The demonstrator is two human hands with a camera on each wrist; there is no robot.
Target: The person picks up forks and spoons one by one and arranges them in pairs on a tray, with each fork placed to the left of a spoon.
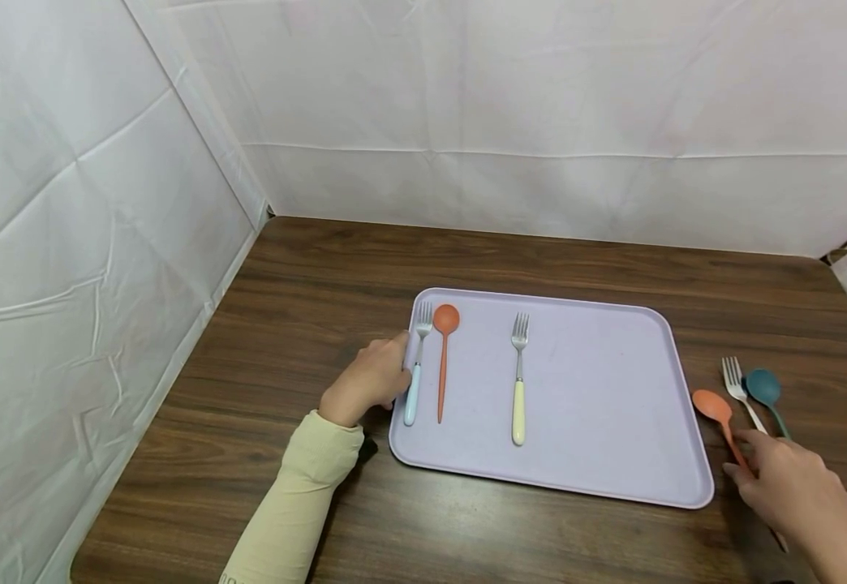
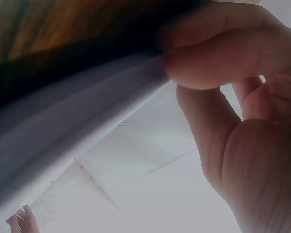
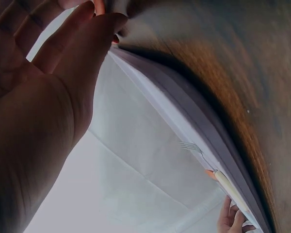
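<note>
A pale lilac tray lies on the table. My left hand pinches its left rim between thumb and fingers, as the left wrist view shows close up. On the tray are a fork with a light blue handle, a red-orange spoon and a fork with a pale yellow handle. Right of the tray, my right hand pinches the handle of an orange spoon. Beside that spoon lie another fork and a teal spoon, their handles partly hidden by the hand.
The dark wooden table extends around the tray. White cloth walls stand behind it and along the left side. A thin dark handle end shows below the right hand.
</note>
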